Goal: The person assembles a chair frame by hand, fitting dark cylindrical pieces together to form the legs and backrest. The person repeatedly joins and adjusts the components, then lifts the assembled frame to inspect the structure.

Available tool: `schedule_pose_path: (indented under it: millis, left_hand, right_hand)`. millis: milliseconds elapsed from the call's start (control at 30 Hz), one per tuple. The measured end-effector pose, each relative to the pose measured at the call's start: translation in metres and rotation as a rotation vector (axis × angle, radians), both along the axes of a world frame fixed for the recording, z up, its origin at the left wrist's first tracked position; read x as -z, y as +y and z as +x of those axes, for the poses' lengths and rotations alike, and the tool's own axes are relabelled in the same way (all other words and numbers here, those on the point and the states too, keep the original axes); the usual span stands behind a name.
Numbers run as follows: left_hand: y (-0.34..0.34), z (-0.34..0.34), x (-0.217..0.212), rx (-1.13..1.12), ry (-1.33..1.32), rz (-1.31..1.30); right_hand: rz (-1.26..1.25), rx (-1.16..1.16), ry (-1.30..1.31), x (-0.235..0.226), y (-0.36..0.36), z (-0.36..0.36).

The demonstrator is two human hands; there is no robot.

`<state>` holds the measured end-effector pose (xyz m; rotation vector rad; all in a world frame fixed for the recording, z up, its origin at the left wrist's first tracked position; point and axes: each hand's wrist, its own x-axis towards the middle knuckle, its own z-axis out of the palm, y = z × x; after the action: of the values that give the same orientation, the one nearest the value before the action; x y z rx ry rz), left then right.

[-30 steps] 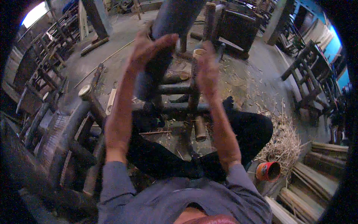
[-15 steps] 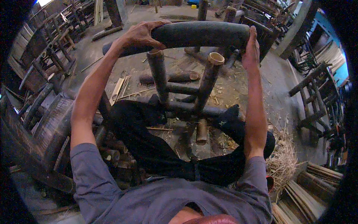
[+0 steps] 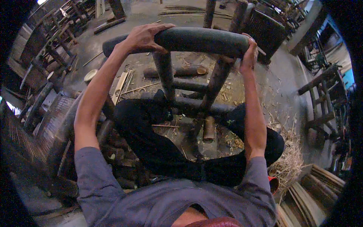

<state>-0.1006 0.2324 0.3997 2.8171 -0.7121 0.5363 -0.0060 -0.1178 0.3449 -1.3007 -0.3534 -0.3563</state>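
Note:
A thick dark bamboo pole [image 3: 200, 39] lies crosswise at arm's length in front of me. My left hand [image 3: 147, 38] is wrapped over it left of its middle, thumb on the near side. At the pole's right end my right hand [image 3: 249, 55] grips it, with the fingers around the cut end. Beneath the pole rise two upright bamboo posts, the left post [image 3: 164, 73] and the right post [image 3: 217, 81], joined by a crossbar [image 3: 190, 85]. The pole hides both post tops, so how it sits on them cannot be made out.
Bamboo lengths [image 3: 185, 71] and shavings litter the floor beyond the frame. Bamboo frames [image 3: 317, 94] stand at the right, and a slatted bamboo piece [image 3: 56, 113] is at the left. A straw heap [image 3: 289, 151] and split strips [image 3: 302, 200] lie at my lower right.
The pole's right end has come down over the right post, whose hollow top showed before. My right hand has gone from a flat palm to fingers curled around the end.

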Motion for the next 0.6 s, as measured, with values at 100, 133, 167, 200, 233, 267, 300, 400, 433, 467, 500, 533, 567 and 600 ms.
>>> schedule_pose_path:
  millis: [100, 133, 167, 200, 233, 267, 300, 400, 433, 467, 500, 533, 567, 600]
  left_hand:
    - [0.009, 0.010, 0.012, 0.018, -0.070, 0.029]
    - [0.007, 0.002, 0.013, 0.013, -0.073, 0.039]
    - [0.003, -0.003, 0.015, 0.009, -0.076, 0.049]
    - [0.001, -0.007, 0.014, -0.032, -0.061, 0.069]
    - [-0.001, -0.007, 0.014, -0.074, -0.047, 0.086]
    - [-0.006, -0.006, 0.015, -0.114, -0.034, 0.103]
    - [-0.019, -0.007, 0.016, -0.105, -0.245, 0.248]
    - [-0.084, 0.004, 0.020, -0.002, -0.437, 0.227]
    - [-0.078, 0.004, 0.023, -0.053, -0.352, 0.245]
    - [-0.068, 0.019, 0.020, -0.115, -0.290, 0.261]
    - [-0.073, 0.037, 0.018, -0.146, -0.247, 0.256]
    - [-0.078, 0.045, 0.014, -0.125, -0.225, 0.239]
    - [-0.082, 0.053, 0.010, -0.106, -0.203, 0.222]
    - [-0.084, 0.062, 0.006, -0.092, -0.188, 0.209]
  right_hand:
    - [-0.183, 0.149, -0.255, 0.020, -0.007, 0.023]
    - [-0.159, 0.131, -0.241, 0.027, -0.009, 0.025]
    - [-0.134, 0.114, -0.228, 0.034, -0.010, 0.028]
    - [-0.093, 0.088, -0.228, 0.038, -0.007, 0.028]
    - [-0.127, 0.133, -0.261, 0.036, -0.003, 0.024]
    - [-0.162, 0.178, -0.293, 0.031, -0.001, 0.021]
    - [-0.207, 0.217, -0.324, 0.027, -0.002, 0.017]
    - [-0.263, 0.186, -0.311, 0.033, -0.022, 0.028]
    - [-0.139, 0.120, -0.136, 0.028, -0.006, 0.011]
    - [-0.003, 0.071, 0.036, 0.021, 0.005, -0.008]
    - [-0.089, 0.134, 0.096, 0.036, -0.006, 0.005]
    - [-0.168, 0.185, 0.154, 0.050, -0.014, 0.016]
    - [-0.168, 0.106, 0.194, 0.067, -0.021, 0.023]
    - [-0.164, 0.023, 0.225, 0.084, -0.026, 0.033]
